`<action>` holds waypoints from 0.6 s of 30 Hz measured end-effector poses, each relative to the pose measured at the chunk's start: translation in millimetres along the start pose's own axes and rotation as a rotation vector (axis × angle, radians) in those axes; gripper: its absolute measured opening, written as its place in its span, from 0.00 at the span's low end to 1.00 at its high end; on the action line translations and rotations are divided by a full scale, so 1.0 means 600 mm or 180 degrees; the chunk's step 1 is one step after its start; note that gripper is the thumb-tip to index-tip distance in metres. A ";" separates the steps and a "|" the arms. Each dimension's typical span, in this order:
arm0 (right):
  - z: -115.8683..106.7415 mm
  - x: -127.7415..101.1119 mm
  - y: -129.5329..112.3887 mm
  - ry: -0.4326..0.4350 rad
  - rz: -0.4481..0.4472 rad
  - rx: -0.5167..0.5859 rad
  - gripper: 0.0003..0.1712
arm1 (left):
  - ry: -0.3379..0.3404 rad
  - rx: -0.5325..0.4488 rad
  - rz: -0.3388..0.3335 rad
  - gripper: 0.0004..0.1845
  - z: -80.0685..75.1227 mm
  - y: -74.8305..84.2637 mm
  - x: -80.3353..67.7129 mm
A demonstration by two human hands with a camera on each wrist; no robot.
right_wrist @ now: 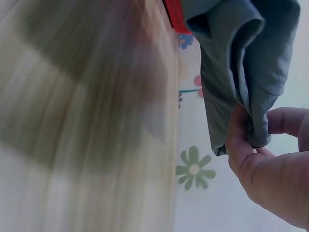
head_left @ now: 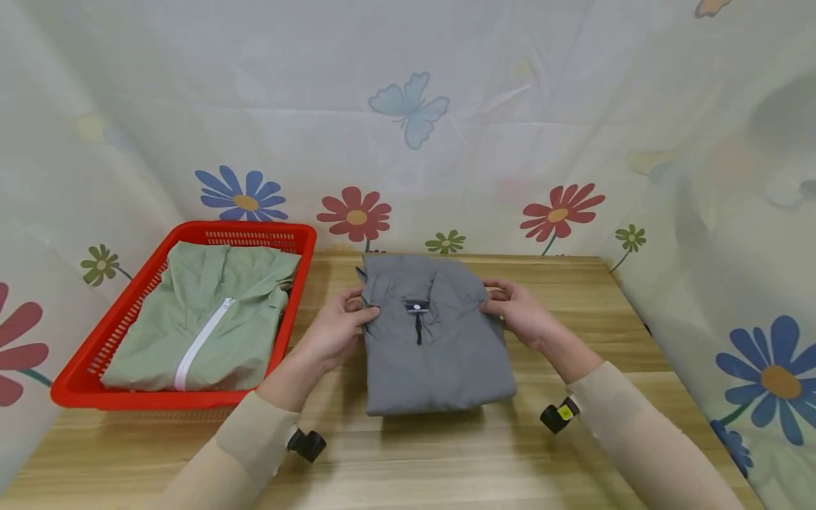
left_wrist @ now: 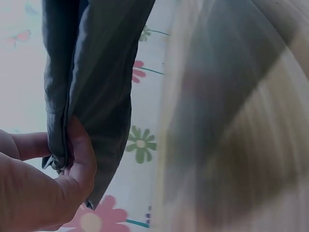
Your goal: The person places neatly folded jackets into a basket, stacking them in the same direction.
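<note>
A folded grey jacket (head_left: pixel 440 368) with a dark neck label and a black zipper pull hangs above the wooden table, its shadow below. My left hand (head_left: pixel 339 322) pinches its left edge, thumb on top. At the opposite edge my right hand (head_left: pixel 519 312) pinches it in the same way. In the left wrist view, the left hand (left_wrist: pixel 53 179) grips several layers of the grey cloth (left_wrist: pixel 104 92). The right wrist view has the right hand (right_wrist: pixel 265 159) around the folded layers (right_wrist: pixel 241 63), with a gap between cloth and tabletop.
To the left, a red plastic basket (head_left: pixel 298 304) holds a folded light green jacket (head_left: pixel 191 312) with a white zipper. The wooden table (head_left: pixel 446 460) ends against a flower-printed curtain (head_left: pixel 484 163) at the back. Small black cameras (head_left: pixel 307 445) are worn on both wrists.
</note>
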State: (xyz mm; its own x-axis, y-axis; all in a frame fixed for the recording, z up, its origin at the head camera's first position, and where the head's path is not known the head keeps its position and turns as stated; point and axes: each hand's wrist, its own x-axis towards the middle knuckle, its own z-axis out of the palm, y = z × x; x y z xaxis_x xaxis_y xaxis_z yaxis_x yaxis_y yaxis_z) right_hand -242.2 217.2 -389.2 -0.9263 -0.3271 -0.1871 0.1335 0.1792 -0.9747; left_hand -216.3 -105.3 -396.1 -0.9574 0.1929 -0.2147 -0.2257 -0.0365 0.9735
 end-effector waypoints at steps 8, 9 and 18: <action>0.023 0.002 -0.045 -0.0031 -0.0175 -0.0018 0.32 | -0.0089 0.0210 0.0075 0.34 -0.028 0.053 -0.025; 0.027 0.003 -0.050 -0.0032 -0.0196 0.0012 0.32 | -0.0106 0.0232 0.0060 0.35 -0.033 0.057 -0.027; 0.078 0.013 -0.086 -0.0050 -0.0342 0.0106 0.33 | -0.0113 0.0503 0.0049 0.37 -0.090 0.083 -0.043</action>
State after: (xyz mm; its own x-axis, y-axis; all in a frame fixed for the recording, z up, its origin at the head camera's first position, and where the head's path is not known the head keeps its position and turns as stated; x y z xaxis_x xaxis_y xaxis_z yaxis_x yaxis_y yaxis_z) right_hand -239.6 162.3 -346.1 -0.9303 -0.3572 -0.0828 0.0455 0.1115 -0.9927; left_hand -212.5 -164.8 -346.3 -0.9530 0.2281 -0.1994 -0.1772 0.1143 0.9775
